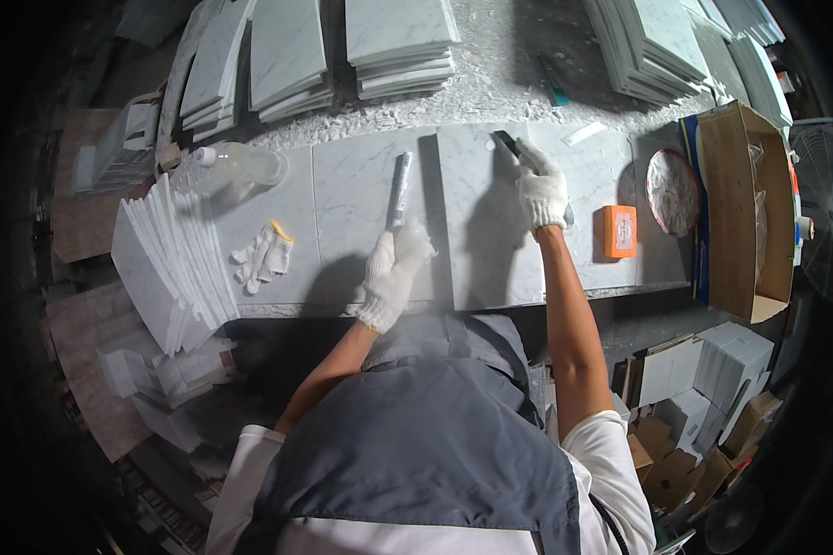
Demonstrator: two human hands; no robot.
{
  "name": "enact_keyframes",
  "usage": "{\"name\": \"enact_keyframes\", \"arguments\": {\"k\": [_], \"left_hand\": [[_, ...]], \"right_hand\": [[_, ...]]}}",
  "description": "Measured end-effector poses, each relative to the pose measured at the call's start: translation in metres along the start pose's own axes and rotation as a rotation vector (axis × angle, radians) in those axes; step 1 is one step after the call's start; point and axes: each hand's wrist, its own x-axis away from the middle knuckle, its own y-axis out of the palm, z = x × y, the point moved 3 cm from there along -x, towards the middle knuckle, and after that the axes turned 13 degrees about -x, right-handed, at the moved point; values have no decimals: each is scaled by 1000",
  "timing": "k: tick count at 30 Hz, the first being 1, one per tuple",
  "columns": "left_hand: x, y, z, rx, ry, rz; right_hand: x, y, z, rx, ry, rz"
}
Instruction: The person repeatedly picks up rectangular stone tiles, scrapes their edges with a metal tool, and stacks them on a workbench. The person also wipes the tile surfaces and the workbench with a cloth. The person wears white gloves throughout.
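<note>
My left hand (389,277), in a white knit glove, is low over the marble tiles near the front edge. Its fingers blur into a pale, smeared patch, so I cannot tell what they hold. Just beyond them is a slim white tube (402,185) with printing; whether the hand touches it is unclear. My right hand (540,185), gloved too, is closed around a thin black tool (506,143) whose tip points away and to the left. Beneath it is a grey-veined white marble tile (486,240), its left edge casting a shadow on the tile surface beside it.
Stacked marble tiles (403,46) stand along the back; more lean (171,259) at left. A loose glove (266,256) and clear bottle (241,166) lie at left. On the right are an orange box (620,231), a round red-rimmed dish (673,192), a cardboard box (745,222) and a fan (824,208).
</note>
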Motion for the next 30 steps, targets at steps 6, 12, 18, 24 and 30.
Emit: {"name": "enact_keyframes", "arguments": {"k": [6,12,18,24,30], "left_hand": [[-50,-1,21,-468,350,98],[-101,15,44,-1005,497,202],[-118,40,68,-1364,464,180],[-131,51,72,-1530,510,187],[-131,54,71,-1613,564,232]], "right_hand": [[48,-26,-12,-164,-25,167],[118,-23,-28,107,-259,87],[123,-23,-19,103,-200,108],[123,-22,-13,82,-132,88],[120,-22,-15,207,-234,95]]}}
